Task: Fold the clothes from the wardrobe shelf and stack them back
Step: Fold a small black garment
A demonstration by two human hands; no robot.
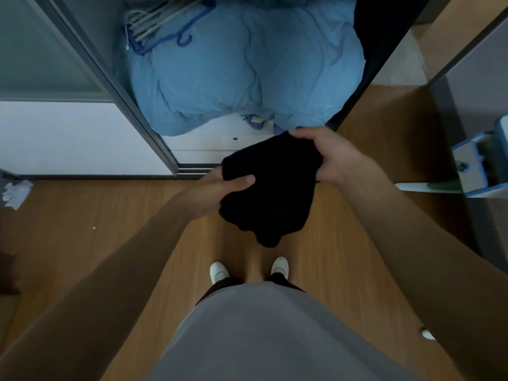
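- The garment (272, 193), black and bunched, hangs in the air before the wardrobe (112, 86), above the floor (110, 243). No part of it rests on anything.
- The left grip (220, 191) is closed on the garment's left edge, with the thumb laid over the cloth. The fingers beneath are hidden.
- The right grip (330, 158) is closed on the upper right edge, with the fingers curled over the top of it.
- The cloth is too dark and crumpled to tell which kind of clothing it is, or where its seams run.
- The step in hand looks like folding in the air, with the lower part sagging loose between the grips.
- To do it well, find one straight edge by feel, since the dim light hides it.
- Set both grips on that edge, level with each other, and draw them apart until the cloth hangs flat.
- Then bring edge to edge in halves, pinching each fold before letting the other side go.
- No flat surface shows nearby, so bracing the cloth against the body would likely steady the fold.
- The wardrobe's lower space is filled by a blue duvet (247, 78) with hangers (165, 20) on top.
- The shelf for the stack is out of view and must be found first.
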